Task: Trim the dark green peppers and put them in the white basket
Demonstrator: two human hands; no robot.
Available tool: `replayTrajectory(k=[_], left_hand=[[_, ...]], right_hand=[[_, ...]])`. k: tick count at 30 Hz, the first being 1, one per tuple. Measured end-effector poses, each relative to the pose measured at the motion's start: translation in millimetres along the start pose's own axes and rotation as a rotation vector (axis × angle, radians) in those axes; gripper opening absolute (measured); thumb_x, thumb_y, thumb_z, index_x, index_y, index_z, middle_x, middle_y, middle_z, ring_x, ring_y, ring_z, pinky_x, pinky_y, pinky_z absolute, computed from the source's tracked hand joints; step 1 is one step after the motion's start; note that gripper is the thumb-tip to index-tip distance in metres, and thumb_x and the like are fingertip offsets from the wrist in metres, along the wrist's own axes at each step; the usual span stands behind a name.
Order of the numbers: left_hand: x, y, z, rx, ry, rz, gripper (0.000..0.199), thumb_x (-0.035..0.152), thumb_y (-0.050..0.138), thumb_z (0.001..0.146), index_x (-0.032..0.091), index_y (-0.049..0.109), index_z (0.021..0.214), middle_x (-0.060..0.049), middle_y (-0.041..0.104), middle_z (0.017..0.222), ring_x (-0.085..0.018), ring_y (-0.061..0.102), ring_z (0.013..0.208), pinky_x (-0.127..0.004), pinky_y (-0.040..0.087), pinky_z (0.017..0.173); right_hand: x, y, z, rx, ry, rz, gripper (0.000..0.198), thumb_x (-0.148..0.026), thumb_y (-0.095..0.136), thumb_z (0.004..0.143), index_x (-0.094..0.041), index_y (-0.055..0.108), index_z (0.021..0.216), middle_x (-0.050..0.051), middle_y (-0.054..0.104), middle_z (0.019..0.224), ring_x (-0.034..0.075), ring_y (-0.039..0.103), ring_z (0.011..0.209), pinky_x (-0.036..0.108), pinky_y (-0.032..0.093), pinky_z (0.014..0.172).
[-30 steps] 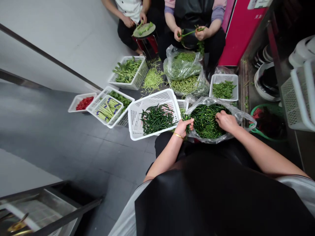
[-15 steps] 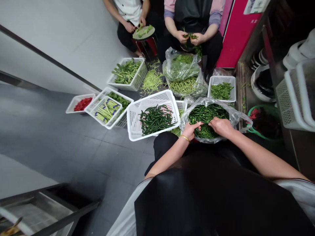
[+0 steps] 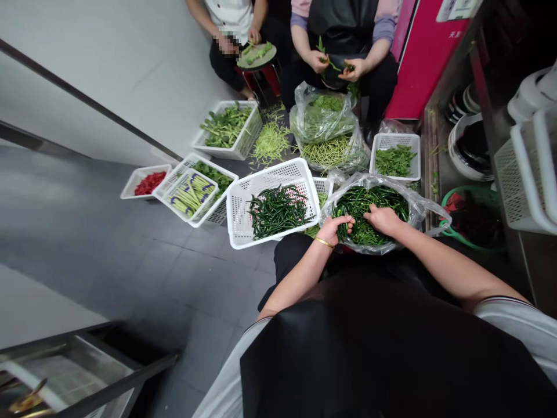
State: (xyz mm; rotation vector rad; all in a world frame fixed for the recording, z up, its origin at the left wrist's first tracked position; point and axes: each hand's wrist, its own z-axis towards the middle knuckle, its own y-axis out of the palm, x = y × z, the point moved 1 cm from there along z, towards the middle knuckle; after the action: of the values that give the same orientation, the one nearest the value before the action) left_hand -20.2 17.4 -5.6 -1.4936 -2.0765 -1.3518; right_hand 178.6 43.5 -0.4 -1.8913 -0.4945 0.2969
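A clear plastic bag (image 3: 424,213) full of long thin green chilies (image 3: 363,200) lies open in front of my lap. At its left edge my left hand (image 3: 331,229), with a gold bangle at the wrist, is closed around a few green chilies. Over the middle of the bag, my right hand (image 3: 383,222) has its fingers pinched together; what they hold is too small to make out. Left of the bag stands a white perforated basket (image 3: 237,217) with a pile of dark green chilies (image 3: 281,213) in it.
Beyond the bag are a basket of leaves (image 3: 418,168), another plastic bag of green stems (image 3: 326,125) and a basket of leafy greens (image 3: 224,128). Red chilies (image 3: 149,183) lie in a far-left basket. A green tub (image 3: 452,229) stands right. Two people sit opposite, handling greens.
My right hand has moved slightly left, and my left hand has shifted a little left and down. The co-worker in the black apron has drawn their hands apart with greens in them.
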Motion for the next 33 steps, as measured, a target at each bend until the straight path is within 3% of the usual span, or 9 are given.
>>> replayTrajectory(k=[3,6,10,13,16,19,25,30,33], left_hand=[[-3,2,1,0.024,-0.027,0.018,0.016,0.013,0.076,0.065,0.008,0.064,0.073,-0.009,0.071,0.077,-0.013,0.065,0.065,-0.023,0.048,0.057],[-13,8,3,0.007,-0.024,0.044,0.019,0.014,0.078,0.063,0.007,0.065,0.076,-0.012,0.072,0.084,-0.018,0.069,0.074,-0.027,0.052,0.064],[-22,15,5,-0.030,0.056,0.104,0.032,0.020,0.085,0.057,0.009,0.063,0.077,-0.005,0.068,0.070,-0.013,0.063,0.059,-0.027,0.052,0.061],[-16,12,0,-0.118,0.097,0.201,0.036,0.027,0.087,0.055,0.010,0.061,0.073,-0.002,0.065,0.062,-0.011,0.058,0.051,-0.025,0.048,0.054],[-6,6,-10,-0.242,0.045,0.303,0.036,0.027,0.087,0.053,0.010,0.063,0.075,-0.004,0.066,0.064,-0.012,0.059,0.053,-0.025,0.047,0.054],[-2,3,-17,-0.348,-0.040,0.402,0.035,0.025,0.086,0.054,0.010,0.064,0.077,-0.004,0.065,0.063,-0.012,0.057,0.050,-0.025,0.046,0.051],[-6,-1,-19,-0.354,-0.143,0.453,0.030,0.024,0.084,0.053,0.011,0.063,0.070,-0.001,0.059,0.052,-0.010,0.051,0.041,-0.022,0.037,0.042],[7,-4,-31,-0.525,-0.136,0.472,0.033,0.026,0.083,0.053,0.010,0.069,0.079,-0.002,0.061,0.060,-0.010,0.051,0.044,-0.022,0.037,0.042],[12,-3,-38,-0.613,-0.153,0.532,0.033,0.029,0.082,0.055,0.011,0.071,0.079,-0.002,0.060,0.059,-0.009,0.050,0.044,-0.021,0.036,0.042]], right_hand=[[7,0,-2,0.108,0.094,0.139,0.026,-0.025,0.045,0.091,-0.013,0.066,0.101,0.017,0.063,0.108,0.021,0.065,0.082,0.030,0.045,0.066],[5,2,-13,0.195,0.194,0.604,0.016,-0.032,0.056,0.083,-0.017,0.062,0.084,0.006,0.066,0.081,0.016,0.062,0.068,0.027,0.046,0.061],[-24,7,-23,0.165,0.220,1.455,0.035,-0.052,0.065,0.074,-0.020,0.054,0.083,-0.004,0.057,0.057,0.010,0.049,0.043,0.022,0.041,0.043],[-39,6,-26,0.054,0.115,1.696,0.046,-0.060,0.070,0.068,-0.018,0.056,0.081,-0.002,0.060,0.059,0.009,0.052,0.044,0.021,0.042,0.041],[-35,5,-28,-0.070,0.045,1.701,0.051,-0.066,0.065,0.071,-0.016,0.059,0.076,-0.003,0.054,0.050,0.009,0.048,0.040,0.021,0.040,0.040],[-30,4,-31,-0.100,0.014,1.453,0.051,-0.067,0.053,0.079,-0.017,0.057,0.067,-0.004,0.046,0.042,0.011,0.045,0.037,0.023,0.038,0.041],[-46,-11,-43,0.238,0.035,0.503,0.039,-0.038,0.039,0.093,-0.017,0.069,0.079,0.010,0.071,0.088,0.017,0.063,0.078,0.023,0.038,0.062],[-39,-35,-47,-0.134,-0.163,0.930,0.053,-0.052,0.035,0.094,-0.018,0.070,0.074,-0.001,0.057,0.050,0.012,0.050,0.050,0.023,0.036,0.054],[-38,-44,-52,-0.163,-0.255,1.039,0.047,-0.055,0.053,0.083,-0.018,0.059,0.056,-0.004,0.047,0.045,0.008,0.039,0.044,0.022,0.030,0.048]])
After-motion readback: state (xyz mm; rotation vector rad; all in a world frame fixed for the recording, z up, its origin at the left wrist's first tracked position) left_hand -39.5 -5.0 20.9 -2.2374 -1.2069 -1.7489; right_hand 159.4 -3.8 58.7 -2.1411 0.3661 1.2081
